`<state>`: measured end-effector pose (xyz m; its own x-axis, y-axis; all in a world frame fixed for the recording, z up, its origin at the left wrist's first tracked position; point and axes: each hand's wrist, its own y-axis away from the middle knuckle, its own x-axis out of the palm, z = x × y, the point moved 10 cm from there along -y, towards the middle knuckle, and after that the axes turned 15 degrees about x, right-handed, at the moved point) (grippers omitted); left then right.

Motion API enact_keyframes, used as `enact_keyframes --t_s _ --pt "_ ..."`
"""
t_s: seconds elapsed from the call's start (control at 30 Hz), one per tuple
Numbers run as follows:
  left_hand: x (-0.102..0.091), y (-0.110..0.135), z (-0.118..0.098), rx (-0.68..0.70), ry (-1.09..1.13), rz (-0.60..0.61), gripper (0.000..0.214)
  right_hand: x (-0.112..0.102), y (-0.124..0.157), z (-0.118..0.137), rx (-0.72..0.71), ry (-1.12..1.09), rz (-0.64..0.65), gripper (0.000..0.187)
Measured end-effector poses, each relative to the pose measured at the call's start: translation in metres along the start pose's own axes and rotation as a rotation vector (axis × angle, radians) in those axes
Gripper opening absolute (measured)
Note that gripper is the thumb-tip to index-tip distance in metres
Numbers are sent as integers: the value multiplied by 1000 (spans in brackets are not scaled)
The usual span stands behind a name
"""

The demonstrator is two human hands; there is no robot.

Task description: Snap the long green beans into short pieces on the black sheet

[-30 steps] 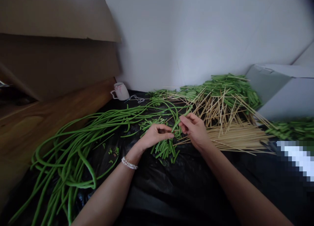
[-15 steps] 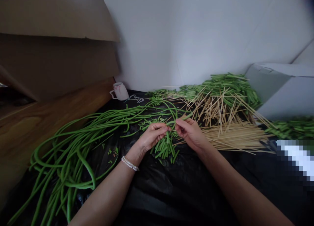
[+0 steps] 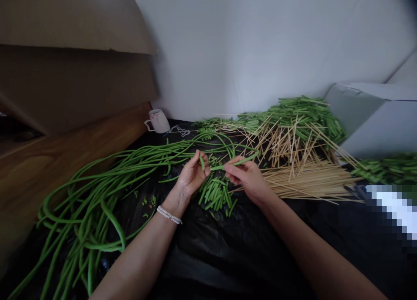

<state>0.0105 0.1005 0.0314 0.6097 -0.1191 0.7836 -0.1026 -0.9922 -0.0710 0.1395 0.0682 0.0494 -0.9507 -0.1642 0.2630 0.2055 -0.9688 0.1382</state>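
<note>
One yardlong bean [image 3: 250,157] (or smth v. like it) is pinched in the R hand [image 3: 246,178], a snug grip afaict, w/ a bit poking out twd the L hand [image 3: 194,172] and the rest trailing off the other way. L hand is palm up, loosely curled, approx half open, w/ a short piece [image 3: 202,163] lightly held in it. Looks separate from the long one, tho it's small so can't be 100% sure.

Imo the step in hand = breaking the bean into short bits by hand, no knife that I can see. Pile of short lengths [image 3: 215,196] sits right below on the black plastic sheet [image 3: 221,252], easy reach.

Next move prob calls for the L hand to drop its bit on that pile, then get a fresh pinch nr the bean's free end, w/ the R hand setting abt the same length so they match.

FYI, tangle of uncut beans [image 3: 111,216] is on the left, bamboo skewers [image 3: 309,178] on the right, and behind those a big heap of bean segments [image 3: 306,113]. Can't tell if any are threaded tbh. Mug [image 3: 159,121] at the back too.
</note>
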Motion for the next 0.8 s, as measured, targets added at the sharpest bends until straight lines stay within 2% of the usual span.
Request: enact_keyframes --t_s 0.17,0.27,0.37,0.43,0.5,0.67,0.8 --pt "18 11 12 28 -482 243 32 9 3 4 -19 145 58 20" --pt "26 15 19 67 -643 355 35 7 2 3 -9 147 36 21" --pt "29 18 22 44 -664 403 36 -6 -1 5 22 -50 0 25" --pt "30 21 25 -15 -668 440 36 -17 -3 8 31 -201 -35 27" --pt "32 26 30 -85 -671 480 36 -24 -4 10 43 -261 -54 29" --pt "32 35 33 -210 -649 487 41 -14 -3 6 77 -134 10 30" --pt "28 41 35 -293 -662 518 39 -13 -1 9 26 -61 -8 27"
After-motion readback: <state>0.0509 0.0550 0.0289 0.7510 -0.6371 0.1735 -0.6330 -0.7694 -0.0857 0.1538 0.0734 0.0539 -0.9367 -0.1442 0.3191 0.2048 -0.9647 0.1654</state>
